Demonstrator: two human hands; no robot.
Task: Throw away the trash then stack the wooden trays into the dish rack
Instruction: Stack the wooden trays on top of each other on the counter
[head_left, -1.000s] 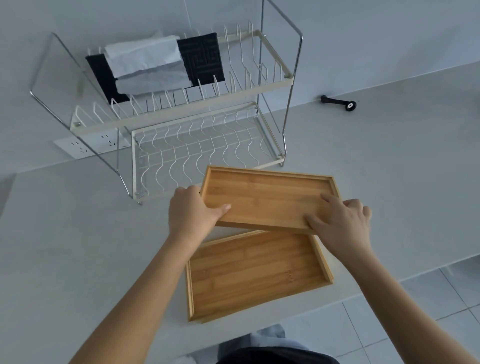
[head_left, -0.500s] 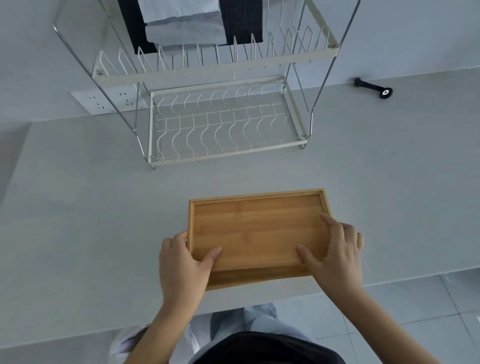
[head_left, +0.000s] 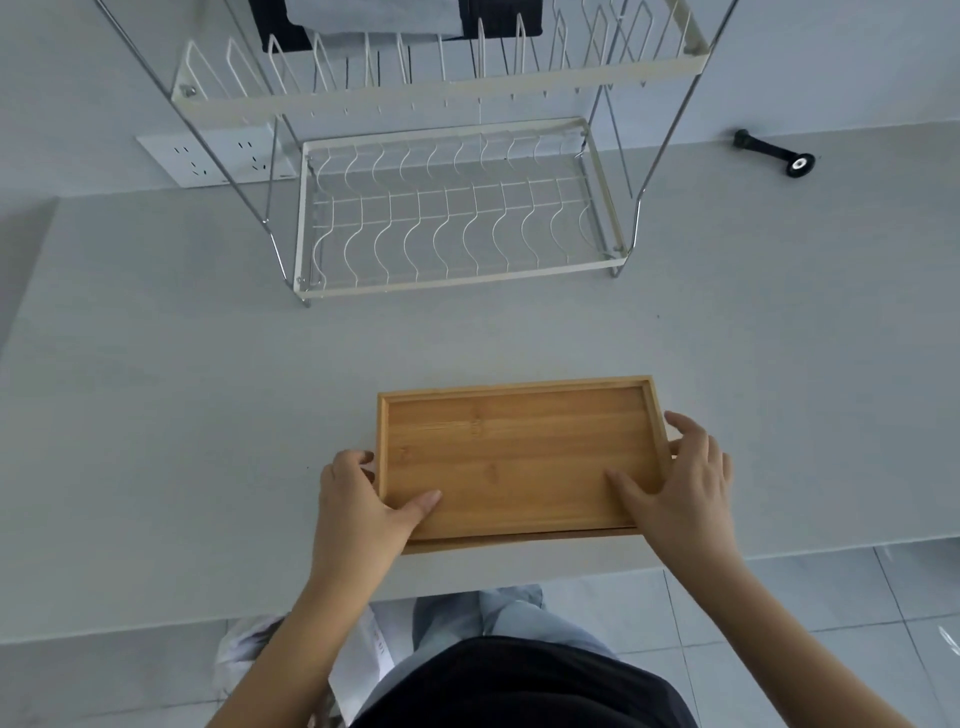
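Head view, looking down: two wooden trays sit nested near the front edge of the grey counter, the upper one squared over the lower, whose rim peeks out along the near side. The left hand wraps the left short end, thumb lying inside on the tray floor, fingers curled over the outer rim. The right hand mirrors it on the right end, thumb inside, fingers spread down the outer wall. Both hands are closed onto the stack, though whether the fingers reach under the bottom tray or only pinch the top one is hard to tell from here.

Well beyond the trays stands the two-tier dish rack, its lower wire shelf bare and open to the front, the upper tier carrying dark and pale folded cloths. A black handle-like tool lies off to the right, well clear.

The step looks like lifting the stack toward the rack. To do it well, get the fingers beneath the lower tray so both rise together, keep them level so the top one does not slide, and clear the lower shelf's front bar before setting down.

Both forearms reach forward and converge slightly, wrists low and near level, palms facing inward.
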